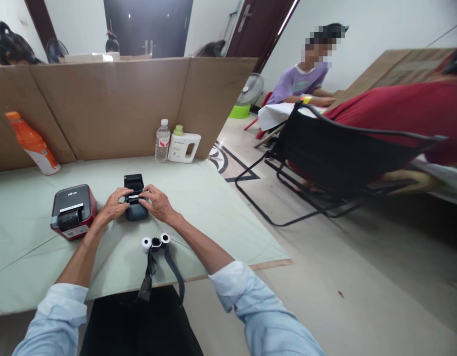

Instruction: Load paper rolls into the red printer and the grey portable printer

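Hands (158,203) holding black device (136,212), well inside right edge of table (217,217); rolls (165,239) nearer front edge.

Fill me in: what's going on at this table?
A person's left hand and right hand are at either side of a small dark device. Its lid stands open, and something white shows between the hands. A red-and-black machine stands to the left. Three small rolls sit nearer the person, dark strips trailing over the table edge.
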### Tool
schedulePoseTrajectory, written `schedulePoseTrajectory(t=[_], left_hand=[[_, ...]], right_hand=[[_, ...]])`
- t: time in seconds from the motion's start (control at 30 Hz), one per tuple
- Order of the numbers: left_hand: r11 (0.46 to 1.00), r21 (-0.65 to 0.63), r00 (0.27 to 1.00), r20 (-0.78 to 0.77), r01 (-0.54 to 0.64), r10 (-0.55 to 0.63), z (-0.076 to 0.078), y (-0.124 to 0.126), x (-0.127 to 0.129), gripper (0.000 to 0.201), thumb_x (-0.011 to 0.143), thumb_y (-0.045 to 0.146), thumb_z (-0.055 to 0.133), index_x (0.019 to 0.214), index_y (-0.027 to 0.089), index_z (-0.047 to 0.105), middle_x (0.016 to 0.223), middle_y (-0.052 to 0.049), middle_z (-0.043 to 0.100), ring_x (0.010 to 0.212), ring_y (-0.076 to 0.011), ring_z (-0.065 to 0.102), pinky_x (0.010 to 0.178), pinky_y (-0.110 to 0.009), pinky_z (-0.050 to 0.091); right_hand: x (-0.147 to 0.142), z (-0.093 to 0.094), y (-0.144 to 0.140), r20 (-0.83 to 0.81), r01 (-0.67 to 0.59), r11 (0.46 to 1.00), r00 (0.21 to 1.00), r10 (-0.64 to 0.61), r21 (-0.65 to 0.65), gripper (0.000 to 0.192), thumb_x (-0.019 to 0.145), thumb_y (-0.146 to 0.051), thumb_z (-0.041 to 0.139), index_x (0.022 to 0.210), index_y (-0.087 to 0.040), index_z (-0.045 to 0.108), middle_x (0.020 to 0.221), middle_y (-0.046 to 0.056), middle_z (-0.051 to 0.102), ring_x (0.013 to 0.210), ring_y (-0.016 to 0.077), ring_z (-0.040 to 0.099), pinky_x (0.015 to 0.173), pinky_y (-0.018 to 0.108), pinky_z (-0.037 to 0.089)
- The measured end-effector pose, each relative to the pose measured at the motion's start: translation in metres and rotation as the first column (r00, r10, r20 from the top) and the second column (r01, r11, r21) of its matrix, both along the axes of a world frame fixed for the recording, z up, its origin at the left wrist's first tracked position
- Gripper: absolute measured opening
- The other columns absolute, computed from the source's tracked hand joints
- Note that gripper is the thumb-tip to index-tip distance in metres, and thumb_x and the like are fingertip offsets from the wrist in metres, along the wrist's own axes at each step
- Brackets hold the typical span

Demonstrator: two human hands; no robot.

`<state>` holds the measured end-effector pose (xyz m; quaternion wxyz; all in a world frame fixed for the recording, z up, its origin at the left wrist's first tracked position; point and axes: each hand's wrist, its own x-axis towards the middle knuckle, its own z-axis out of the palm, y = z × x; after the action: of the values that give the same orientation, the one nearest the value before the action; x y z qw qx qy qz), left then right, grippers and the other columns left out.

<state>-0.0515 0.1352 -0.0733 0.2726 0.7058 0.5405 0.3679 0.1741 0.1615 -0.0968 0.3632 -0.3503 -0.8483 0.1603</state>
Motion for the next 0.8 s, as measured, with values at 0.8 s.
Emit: schedulePoseTrajectory(t=[0.8], left_hand=[[0.964,0.262,0.967,-0.254,0.049,0.020,0.034,0.004,0.021,0.018,0.083,0.024,0.061,0.097,0.019,0.072,0.099,-0.006,0.074,0.090,-0.0219,0.065,0.083,-0.033,0.052]], right_hand=[[-0.008,0.070,0.000,-0.106,0.008,1.000,0.994,-0.007,0.010,0.017,0.101,-0.019,0.051,0.094,-0.021,0.066,0.094,0.004,0.070,0.085,0.0176,0.061,0.080,0.028,0.043]])
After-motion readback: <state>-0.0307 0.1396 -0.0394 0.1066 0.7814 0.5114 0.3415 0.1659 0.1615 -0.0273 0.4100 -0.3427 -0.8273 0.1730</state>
